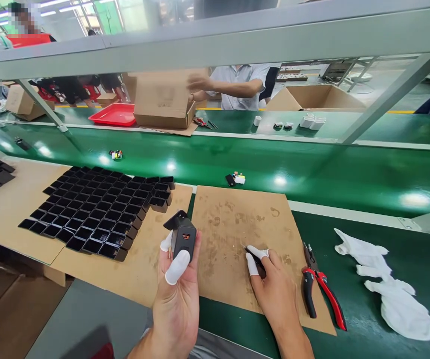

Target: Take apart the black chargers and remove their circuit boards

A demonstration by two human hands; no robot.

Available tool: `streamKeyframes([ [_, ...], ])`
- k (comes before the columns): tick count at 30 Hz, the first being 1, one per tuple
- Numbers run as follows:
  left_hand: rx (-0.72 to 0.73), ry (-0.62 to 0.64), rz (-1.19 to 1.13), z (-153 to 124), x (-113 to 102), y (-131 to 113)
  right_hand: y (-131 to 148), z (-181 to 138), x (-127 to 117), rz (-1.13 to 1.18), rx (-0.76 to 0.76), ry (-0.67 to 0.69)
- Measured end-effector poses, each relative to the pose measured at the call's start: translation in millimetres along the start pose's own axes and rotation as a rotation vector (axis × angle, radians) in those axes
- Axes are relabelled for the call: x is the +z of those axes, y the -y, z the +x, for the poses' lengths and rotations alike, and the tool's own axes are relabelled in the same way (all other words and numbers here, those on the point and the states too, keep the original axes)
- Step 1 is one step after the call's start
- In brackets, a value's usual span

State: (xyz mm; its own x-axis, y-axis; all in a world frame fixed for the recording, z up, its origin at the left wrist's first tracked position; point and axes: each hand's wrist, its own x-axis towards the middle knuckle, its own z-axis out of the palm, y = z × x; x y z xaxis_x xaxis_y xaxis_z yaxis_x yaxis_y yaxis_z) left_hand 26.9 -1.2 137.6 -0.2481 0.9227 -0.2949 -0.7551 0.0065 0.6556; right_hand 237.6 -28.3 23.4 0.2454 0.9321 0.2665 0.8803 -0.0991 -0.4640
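Observation:
My left hand is closed around a small black plastic housing, held up above the cardboard. An orange detail shows in an opening on its face, and a black flat piece sits angled at its top. White finger cots cover my thumb and a fingertip. My right hand, also with white finger cots, rests low over the cardboard mat and pinches a slim dark tool with a thin pointed metal tip. Its exact kind is mostly hidden by the fingers. Red-and-black pliers lie just right of that hand.
Rows of black housings stand on cardboard at the left. White gloves lie at the right. Small assemblies sit on the green surface beyond. A metal beam crosses above; across from me a person handles a carton.

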Motion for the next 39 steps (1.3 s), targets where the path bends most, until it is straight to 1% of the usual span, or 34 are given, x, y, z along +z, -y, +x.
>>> streamKeyframes([
  [5, -0.023, 0.018, 0.01, -1.2, -0.3, -0.1, -3.2, -2.6, 3.4, 0.033, -0.009, -0.039],
  [7, -0.025, 0.064, 0.049, 2.0, -5.6, 5.2, -3.9, -3.1, 4.5, 0.044, -0.012, -0.055],
  [8, 0.007, 0.102, 0.1, 5.4, -10.4, 9.6, -4.4, -3.0, 4.7, 0.049, -0.016, -0.065],
  [9, 0.068, 0.15, 0.186, 10.2, -16.7, 15.1, -4.8, -2.7, 4.8, 0.052, -0.021, -0.076],
  [10, 0.166, 0.208, 0.316, 16.0, -24.3, 21.7, -5.2, -2.4, 4.5, 0.054, -0.026, -0.091],
  [11, 0.32, 0.263, 0.492, 22.6, -33.0, 29.0, -5.3, -2.4, 4.0, 0.055, -0.033, -0.108],
  [12, 0.481, 0.336, 0.716, 29.3, -42.4, 36.7, -4.8, -2.7, 3.2, 0.056, -0.041, -0.124],
  [13, 0.646, 0.451, 0.968, 35.4, -51.9, 44.3, -3.4, -3.7, 2.3, 0.06, -0.051, -0.137],
  [14, 0.757, 0.564, 1.165, 40.5, -61.1, 51.3, -0.8, -5.3, 1.2, 0.068, -0.067, -0.142],
  [15, 0.771, 0.628, 1.237, 44.1, -69.6, 57.2, 3.1, -7.8, 0.2, 0.079, -0.087, -0.135],
  [17, 0.753, 0.72, 1.297, 46.6, -84.1, 64.5, 14.9, -14.5, -1.3, 0.107, -0.139, -0.084],
  [20, 0.69, 0.821, 1.285, 42.7, -97.8, 64.7, 36.2, -26.1, -3.3, 0.195, -0.178, 0.063],
  [22, 0.617, 0.832, 1.275, 39.7, -101.2, 61.4, 45.1, -32.6, -7.3, 0.239, -0.157, 0.112],
  [23, 0.553, 0.815, 1.278, 39.1, -101.1, 59.7, 46.0, -35.1, -11.0, 0.237, -0.139, 0.103],
  [24, 0.477, 0.793, 1.293, 39.3, -99.8, 58.2, 44.0, -37.2, -16.1, 0.207, -0.116, 0.063],
  [26, 0.345, 0.785, 1.347, 42.3, -93.8, 55.8, 31.4, -40.4, -30.1, 0.063, -0.029, -0.08],
  [28, 0.291, 0.859, 1.403, 48.5, -84.5, 53.8, 10.3, -43.0, -45.9, -0.165, 0.132, -0.213],
  [29, 0.279, 0.917, 1.418, 52.5, -79.4, 52.7, -1.6, -44.3, -53.0, -0.273, 0.222, -0.231],
  [30, 0.265, 0.981, 1.422, 56.6, -74.2, 51.5, -13.3, -45.8, -58.6, -0.342, 0.293, -0.207],
  [32, 0.233, 1.093, 1.414, 64.5, -65.3, 49.0, -33.4, -49.3, -64.9, -0.36, 0.377, -0.118],
  [33, 0.24, 1.13, 1.414, 67.6, -62.0, 47.6, -41.2, -51.1, -65.9, -0.33, 0.391, -0.086],
  [35, 0.322, 1.147, 1.437, 71.5, -58.5, 44.5, -51.6, -54.3, -65.7, -0.26, 0.397, -0.072],
  [37, 0.443, 1.115, 1.481, 72.5, -58.9, 40.8, -55.5, -56.3, -67.4, -0.19, 0.382, -0.086],
  [39, 0.524, 1.089, 1.512, 72.2, -61.5, 36.2, -52.6, -57.2, -74.4, -0.103, 0.345, -0.086],
])
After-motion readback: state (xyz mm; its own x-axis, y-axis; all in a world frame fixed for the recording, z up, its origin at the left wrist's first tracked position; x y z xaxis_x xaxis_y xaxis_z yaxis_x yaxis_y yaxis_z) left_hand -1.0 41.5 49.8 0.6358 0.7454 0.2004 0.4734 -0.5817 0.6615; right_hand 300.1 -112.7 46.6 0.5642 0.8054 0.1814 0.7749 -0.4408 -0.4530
